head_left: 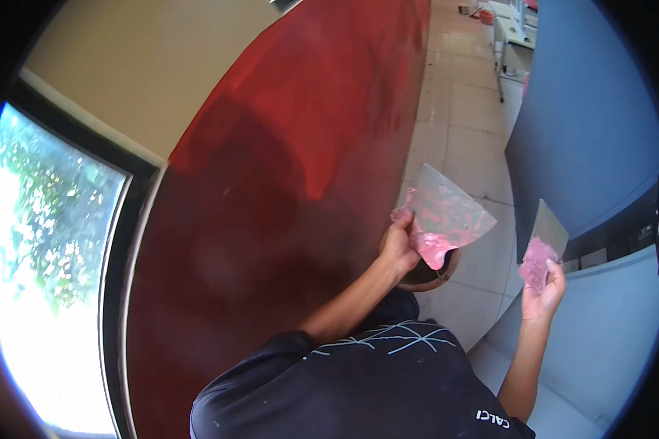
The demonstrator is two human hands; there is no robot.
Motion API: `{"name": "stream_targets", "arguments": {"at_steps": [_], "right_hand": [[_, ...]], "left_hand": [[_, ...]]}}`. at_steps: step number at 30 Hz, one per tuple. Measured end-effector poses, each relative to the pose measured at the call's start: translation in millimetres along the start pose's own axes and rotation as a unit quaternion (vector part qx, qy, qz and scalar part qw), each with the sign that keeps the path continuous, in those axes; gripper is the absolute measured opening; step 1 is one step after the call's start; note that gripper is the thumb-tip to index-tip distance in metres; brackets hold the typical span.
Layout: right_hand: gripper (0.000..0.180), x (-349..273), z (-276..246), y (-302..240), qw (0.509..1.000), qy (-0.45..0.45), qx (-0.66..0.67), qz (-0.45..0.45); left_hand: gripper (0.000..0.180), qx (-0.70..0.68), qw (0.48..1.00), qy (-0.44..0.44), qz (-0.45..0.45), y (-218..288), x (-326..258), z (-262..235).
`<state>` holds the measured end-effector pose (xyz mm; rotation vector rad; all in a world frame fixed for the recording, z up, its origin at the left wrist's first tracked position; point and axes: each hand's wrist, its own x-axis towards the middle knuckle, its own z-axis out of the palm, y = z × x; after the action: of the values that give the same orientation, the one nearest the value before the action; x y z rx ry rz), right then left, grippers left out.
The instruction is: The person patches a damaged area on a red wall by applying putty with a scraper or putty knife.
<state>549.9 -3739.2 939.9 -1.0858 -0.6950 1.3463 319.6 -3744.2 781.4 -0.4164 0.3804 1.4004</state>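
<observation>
My left hand [397,247] is closed on a wide scraper [458,208], gripping its narrow end. Its flat, greyish blade flares out to the right, smeared with pink paste and carrying a thick lump [433,249] near its lower edge. Farther right, my right hand [545,289] grips a smaller scraper [552,227] pointing upward. Pink paste [537,263] coats its lower part and hides the handle. The two blades are apart. To the left of my hands stands a wall painted red [300,124], darker and brownish toward the bottom; neither scraper touches it.
Below the wide scraper, a round container [443,280] is partly hidden. A blue-grey panel [593,110] rises on the right above a pale surface [600,329]. A bright window [51,241] is at the left. Tiled floor [461,95] runs back to a table [516,33].
</observation>
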Motion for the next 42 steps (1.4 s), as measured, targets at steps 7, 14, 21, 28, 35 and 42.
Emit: {"name": "stream_targets", "arguments": {"at_steps": [7,14,21,28,35,42], "right_hand": [[0.031,107,30,44,0.999,0.047,0.002,-0.013],[0.033,186,53,33,0.991,0.098,0.007,-0.090],[0.039,305,62,26,0.984,0.146,-0.028,-0.098],[0.040,453,126,-27,0.996,0.014,-0.073,-0.051],[0.036,604,198,-33,0.995,-0.045,-0.082,-0.041],[0.036,696,255,-25,0.990,-0.013,-0.091,-0.106]], "left_hand": [[0.040,-0.029,0.997,-0.040,-0.051,41,138,65],[0.042,0.034,0.993,-0.058,-0.098,84,266,131],[0.040,0.057,0.996,-0.040,-0.050,100,375,181],[0.041,0.027,0.999,-0.001,-0.023,116,456,247],[0.040,0.000,0.999,-0.035,0.006,145,550,311],[0.043,-0.032,0.997,-0.061,-0.046,163,663,366]]}}
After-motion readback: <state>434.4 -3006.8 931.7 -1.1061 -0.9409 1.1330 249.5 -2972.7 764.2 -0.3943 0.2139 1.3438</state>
